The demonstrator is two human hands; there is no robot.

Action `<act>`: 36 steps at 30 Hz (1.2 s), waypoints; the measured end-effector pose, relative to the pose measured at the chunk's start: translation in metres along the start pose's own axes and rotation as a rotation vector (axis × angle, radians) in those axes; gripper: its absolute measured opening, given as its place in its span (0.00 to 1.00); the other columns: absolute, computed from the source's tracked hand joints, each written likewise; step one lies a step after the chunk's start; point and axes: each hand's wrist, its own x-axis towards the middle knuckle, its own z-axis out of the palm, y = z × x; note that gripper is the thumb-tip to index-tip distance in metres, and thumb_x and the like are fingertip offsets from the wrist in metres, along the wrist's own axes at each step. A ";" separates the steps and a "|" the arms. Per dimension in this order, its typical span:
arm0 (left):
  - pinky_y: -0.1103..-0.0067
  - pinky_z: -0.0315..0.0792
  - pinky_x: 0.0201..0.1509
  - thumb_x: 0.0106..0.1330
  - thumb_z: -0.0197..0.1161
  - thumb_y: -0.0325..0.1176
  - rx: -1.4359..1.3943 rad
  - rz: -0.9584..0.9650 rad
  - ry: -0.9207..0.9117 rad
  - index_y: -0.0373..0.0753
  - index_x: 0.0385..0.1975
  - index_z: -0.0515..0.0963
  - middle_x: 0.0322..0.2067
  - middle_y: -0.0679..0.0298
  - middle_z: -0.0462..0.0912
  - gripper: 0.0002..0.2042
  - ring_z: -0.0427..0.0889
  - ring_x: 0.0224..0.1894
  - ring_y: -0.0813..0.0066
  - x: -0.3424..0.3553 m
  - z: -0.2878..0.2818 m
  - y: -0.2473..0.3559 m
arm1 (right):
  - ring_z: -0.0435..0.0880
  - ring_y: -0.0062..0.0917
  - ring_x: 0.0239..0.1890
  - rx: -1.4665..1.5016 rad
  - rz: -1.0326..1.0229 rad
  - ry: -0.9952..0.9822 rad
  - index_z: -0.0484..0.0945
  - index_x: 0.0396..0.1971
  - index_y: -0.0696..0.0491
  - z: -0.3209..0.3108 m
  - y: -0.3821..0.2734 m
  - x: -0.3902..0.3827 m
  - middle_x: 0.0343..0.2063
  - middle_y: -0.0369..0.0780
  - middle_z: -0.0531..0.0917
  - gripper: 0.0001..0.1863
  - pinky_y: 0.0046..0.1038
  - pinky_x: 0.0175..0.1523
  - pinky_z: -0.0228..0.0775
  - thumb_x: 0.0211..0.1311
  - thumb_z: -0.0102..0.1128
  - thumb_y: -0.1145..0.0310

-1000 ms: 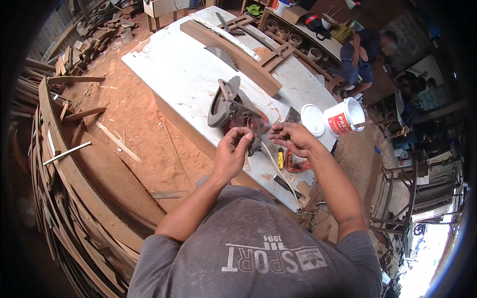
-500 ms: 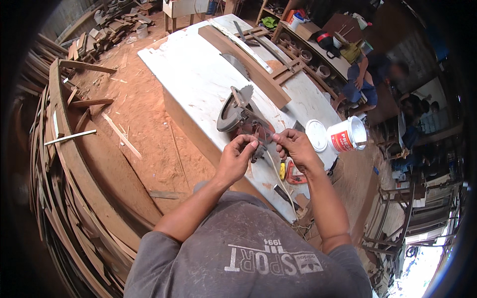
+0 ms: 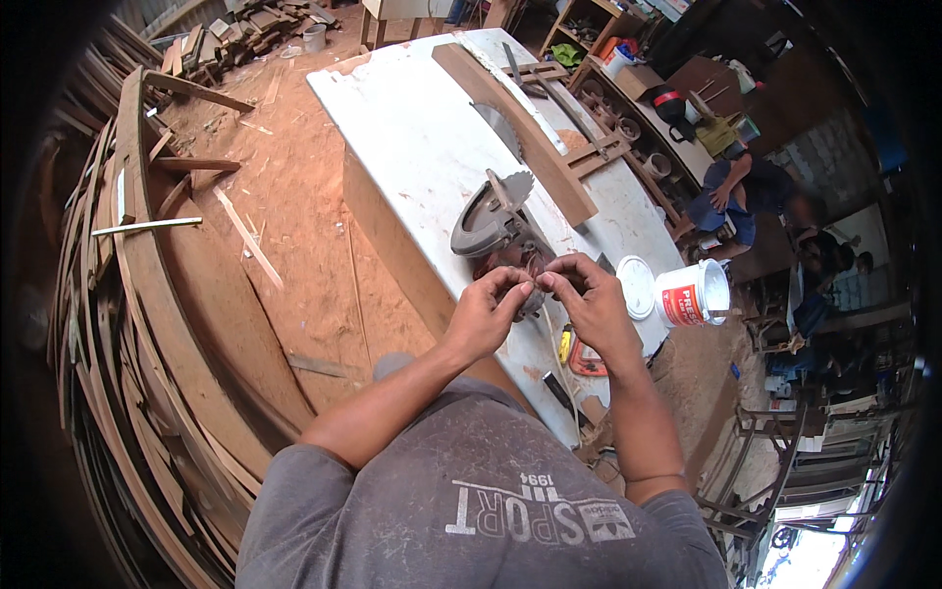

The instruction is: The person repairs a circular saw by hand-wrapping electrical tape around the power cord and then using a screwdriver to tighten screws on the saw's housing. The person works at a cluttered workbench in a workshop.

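Mid-frame by the saw (image 3: 477, 236), left hand (image 3: 491, 312) and right hand (image 3: 596, 306) have met, seemingly working jointly, grips pinched, contents unclear.

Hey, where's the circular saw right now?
In the head view, the circular saw sits on the white tabletop, beyond the left hand and left of the white bucket.

This place is a woodworking workshop. On the white table (image 3: 392, 108) there are a circular saw (image 3: 484, 231), a loose toothed blade (image 3: 498, 128) and a thick wooden beam (image 3: 535, 147). Many long wooden strips (image 3: 128, 432) are piled left of the table, and wood offcuts (image 3: 260, 39) lie beyond its far-left corner.
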 end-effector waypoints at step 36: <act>0.79 0.83 0.50 0.80 0.66 0.33 0.060 0.083 -0.019 0.31 0.55 0.86 0.43 0.59 0.92 0.13 0.88 0.44 0.80 -0.011 0.002 0.001 | 0.89 0.17 0.41 0.036 0.139 -0.091 0.91 0.46 0.61 -0.008 0.014 -0.011 0.37 0.39 0.94 0.12 0.23 0.50 0.80 0.71 0.75 0.68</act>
